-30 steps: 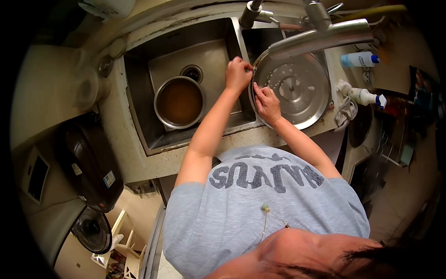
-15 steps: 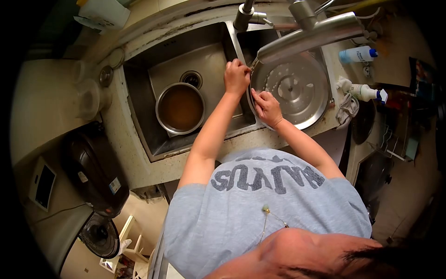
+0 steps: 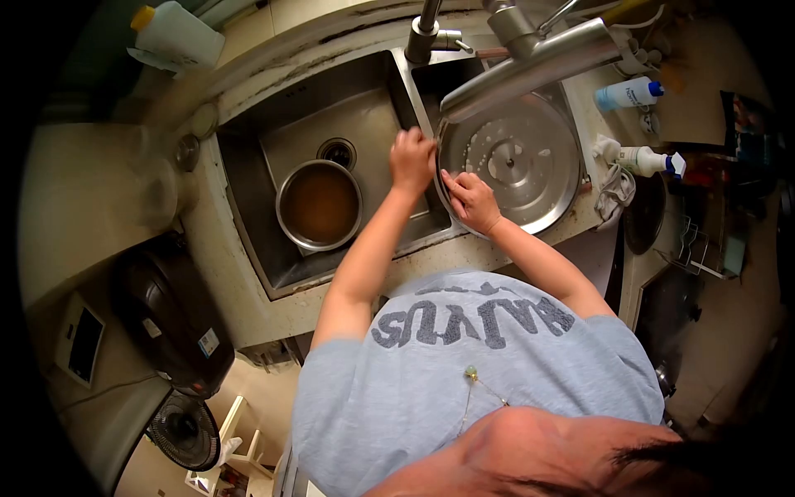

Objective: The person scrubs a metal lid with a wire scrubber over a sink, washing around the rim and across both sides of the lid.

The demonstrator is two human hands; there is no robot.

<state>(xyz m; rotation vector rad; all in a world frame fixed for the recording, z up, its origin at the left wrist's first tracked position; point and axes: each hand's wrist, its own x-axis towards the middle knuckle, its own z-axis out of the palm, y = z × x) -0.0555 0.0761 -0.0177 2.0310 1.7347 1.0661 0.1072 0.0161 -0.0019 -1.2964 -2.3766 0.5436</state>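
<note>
A wide round steel lid (image 3: 530,178), wet with drops and with a small knob or screw at its centre, lies tilted over the right basin. My right hand (image 3: 470,201) grips its left rim, fingers closed over the edge. Just up along that rim, my left hand (image 3: 411,162) is closed with fingertips at the edge, slightly blurred; whatever it pinches is hidden. In the left basin (image 3: 368,124), a steel bowl (image 3: 320,205) of brownish liquid stands beside the drain (image 3: 337,152).
A thick steel faucet (image 3: 530,70) reaches over the lid, with a smaller tap (image 3: 421,41) behind the divider. On the right counter are a blue-capped bottle (image 3: 629,94), a spray bottle (image 3: 648,161) and a cloth (image 3: 615,192). A white jug (image 3: 178,37) stands at the back left.
My left hand has shifted a little left and down along the lid's rim. My right hand keeps its hold; the whole view has shifted slightly.
</note>
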